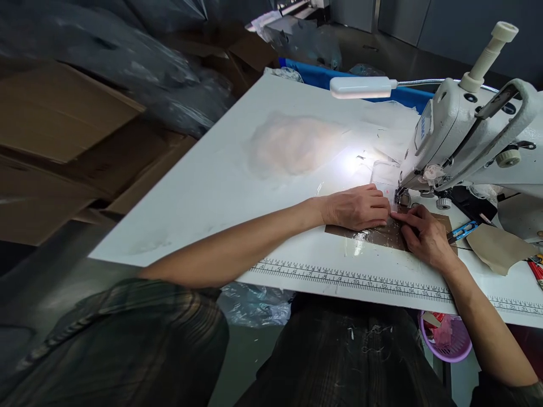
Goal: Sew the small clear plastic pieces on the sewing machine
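Observation:
My left hand [358,207] lies flat, fingers stretched, on a brown piece under clear plastic film [373,234] on the white sewing table [220,186]. My right hand [424,236] rests on the same piece, fingers curled and pressed down, index finger pointing toward the needle. Both hands sit just in front of the presser foot [401,196] of the white sewing machine [466,130]. The fingertips nearly meet at the piece's far edge.
A lamp [362,87] lights the needle area. Blue-handled snips [462,230] and a tan fabric piece [496,247] lie to the right. A ruler strip [339,277] runs along the table's front edge. Cardboard boxes [55,113] stand at left; a purple basket [447,339] hangs below.

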The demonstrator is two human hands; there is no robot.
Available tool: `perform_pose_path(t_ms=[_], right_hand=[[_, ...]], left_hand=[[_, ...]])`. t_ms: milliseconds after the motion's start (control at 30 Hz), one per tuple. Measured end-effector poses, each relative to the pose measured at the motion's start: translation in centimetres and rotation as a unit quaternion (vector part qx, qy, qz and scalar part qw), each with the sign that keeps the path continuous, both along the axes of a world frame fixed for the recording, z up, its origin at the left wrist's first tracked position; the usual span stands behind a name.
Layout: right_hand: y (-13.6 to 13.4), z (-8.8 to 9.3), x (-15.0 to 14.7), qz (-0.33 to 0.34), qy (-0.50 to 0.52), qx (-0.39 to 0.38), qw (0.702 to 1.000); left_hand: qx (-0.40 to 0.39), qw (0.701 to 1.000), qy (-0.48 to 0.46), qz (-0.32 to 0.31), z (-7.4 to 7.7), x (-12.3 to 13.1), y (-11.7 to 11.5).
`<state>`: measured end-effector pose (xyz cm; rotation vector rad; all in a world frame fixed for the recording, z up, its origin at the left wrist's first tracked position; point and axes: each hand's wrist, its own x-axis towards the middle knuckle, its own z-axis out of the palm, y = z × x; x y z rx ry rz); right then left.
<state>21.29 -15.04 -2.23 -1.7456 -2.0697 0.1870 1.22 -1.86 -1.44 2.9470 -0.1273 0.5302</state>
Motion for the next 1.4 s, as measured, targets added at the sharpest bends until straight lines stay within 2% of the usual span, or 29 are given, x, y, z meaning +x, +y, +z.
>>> perform_pose_path(t_ms=[200, 500, 733, 967, 1267, 1400], right_hand=[[-0.03, 0.07, -0.05, 0.004, 0.008, -0.013, 1.0], [-0.08, 0.19, -0.23, -0.003, 0.007, -0.015, 1.0], [-0.05, 0.11, -0.18, 0.0, -0.001, -0.015, 1.0], [-0.07, 0.18, -0.15, 0.005, -0.005, -0.009, 1.0], [-0.01, 0.04, -0.11, 0.002, -0.037, -0.001, 0.999], [0.01, -0.08, -0.1, 0.004, -0.041, 0.008, 0.999]], left_hand=[[-0.058, 0.997, -0.046, -0.031, -0.02, -0.31, 0.15], [-0.047, 0.998, -0.028, 0.034, -0.44, 0.21, 0.17], [-0.044, 0.998, -0.033, 0.009, -0.55, 0.25, 0.1], [-0.04, 0.999, 0.016, 0.014, 0.32, 0.01, -0.17], [-0.036, 0.999, -0.031, -0.001, 0.03, 0.09, -0.23], [-0.04, 0.999, -0.017, 0.005, 0.21, 0.17, -0.28]])
